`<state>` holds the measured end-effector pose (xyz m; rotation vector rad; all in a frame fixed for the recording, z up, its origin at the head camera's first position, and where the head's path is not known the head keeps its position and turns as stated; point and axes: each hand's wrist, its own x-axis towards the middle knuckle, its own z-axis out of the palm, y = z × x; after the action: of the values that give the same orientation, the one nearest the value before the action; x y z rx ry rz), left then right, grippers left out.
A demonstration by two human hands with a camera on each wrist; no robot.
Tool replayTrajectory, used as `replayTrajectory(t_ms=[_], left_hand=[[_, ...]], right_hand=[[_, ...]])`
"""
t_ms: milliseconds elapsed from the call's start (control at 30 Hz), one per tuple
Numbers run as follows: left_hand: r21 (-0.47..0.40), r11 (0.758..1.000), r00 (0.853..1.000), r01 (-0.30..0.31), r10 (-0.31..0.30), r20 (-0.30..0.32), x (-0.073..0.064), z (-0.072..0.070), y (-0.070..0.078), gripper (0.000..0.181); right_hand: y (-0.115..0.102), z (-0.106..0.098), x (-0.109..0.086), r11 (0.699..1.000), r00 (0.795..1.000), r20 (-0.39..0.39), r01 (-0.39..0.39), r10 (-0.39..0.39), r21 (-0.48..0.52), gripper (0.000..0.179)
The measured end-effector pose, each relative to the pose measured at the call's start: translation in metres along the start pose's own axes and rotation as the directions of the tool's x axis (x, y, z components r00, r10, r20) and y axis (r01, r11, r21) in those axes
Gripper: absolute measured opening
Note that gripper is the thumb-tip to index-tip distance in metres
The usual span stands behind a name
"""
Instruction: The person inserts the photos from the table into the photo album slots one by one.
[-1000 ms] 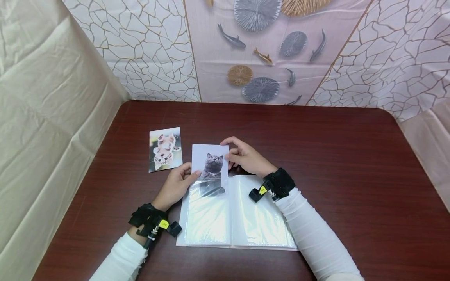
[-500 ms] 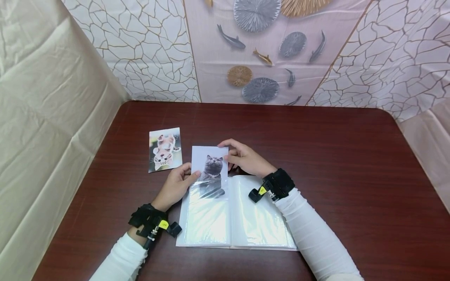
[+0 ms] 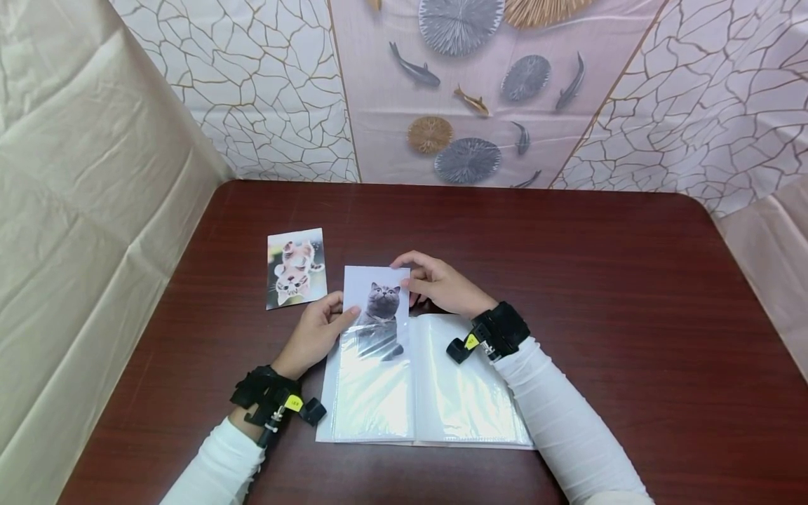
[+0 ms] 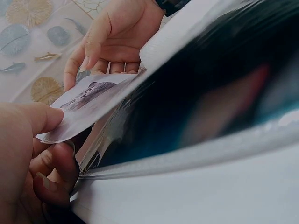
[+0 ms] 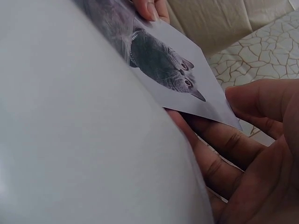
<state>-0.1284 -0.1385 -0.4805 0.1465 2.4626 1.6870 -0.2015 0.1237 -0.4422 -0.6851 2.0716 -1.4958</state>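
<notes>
A photo of a grey cat [image 3: 383,298] is partly inside the clear pocket on the left page of an open photo album [image 3: 372,403]. Its lower part shows through the plastic, and its upper part sticks out beyond the page. My left hand [image 3: 318,330] pinches the photo's left side near the pocket mouth, thumb on top, fingers beneath. At the top right corner, my right hand [image 3: 448,284] holds the photo by its edges, with some fingers behind it. The right wrist view shows the cat photo [image 5: 163,70] between both hands.
Another photo, of a light-coloured kitten [image 3: 295,270], lies on the brown table [image 3: 600,280] left of the album. A bare clear pocket [image 3: 467,393] covers the right page. Patterned cloth [image 3: 265,84] hangs behind the table.
The grey cat photo has slid a little further down into the pocket. My right hand has moved slightly down with it, while the left hand stays in place.
</notes>
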Motion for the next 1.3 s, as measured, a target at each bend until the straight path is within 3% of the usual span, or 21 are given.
replayTrajectory(t_ms=[267, 700, 800, 933, 1100, 1300], left_hand=[[-0.001, 1.0, 1.0, -0.027, 0.027, 0.009, 0.0011, -0.0007, -0.003, 0.017], [-0.032, 0.999, 1.0, 0.009, -0.008, 0.028, 0.0004, -0.0007, -0.0034, 0.017], [-0.072, 0.997, 0.999, 0.015, -0.012, 0.044, 0.0012, -0.0014, -0.0028, 0.027], [-0.12, 0.992, 0.997, 0.035, -0.027, 0.071, 0.0025, -0.0025, -0.0028, 0.054], [-0.115, 0.993, 0.997, 0.016, -0.007, 0.08, 0.0031, -0.0024, -0.0037, 0.087], [-0.132, 0.99, 0.995, -0.044, 0.055, 0.079, 0.0027, -0.0016, -0.0048, 0.092]], right_hand=[[-0.0003, -0.0005, 0.0, 1.0, 1.0, -0.006, -0.006, 0.005, -0.031, 0.032], [-0.0005, -0.0002, -0.0008, 0.999, 1.0, -0.018, -0.018, 0.017, -0.047, 0.029], [-0.0014, -0.001, -0.001, 0.998, 1.0, -0.018, -0.022, 0.021, -0.051, 0.028], [-0.001, -0.0015, -0.0009, 0.998, 1.0, -0.016, -0.019, 0.018, -0.056, 0.028], [0.0001, -0.001, -0.0005, 0.999, 1.0, -0.002, -0.011, 0.011, -0.054, 0.028], [-0.0001, -0.0004, -0.0012, 0.999, 0.999, 0.016, -0.029, 0.03, -0.047, 0.027]])
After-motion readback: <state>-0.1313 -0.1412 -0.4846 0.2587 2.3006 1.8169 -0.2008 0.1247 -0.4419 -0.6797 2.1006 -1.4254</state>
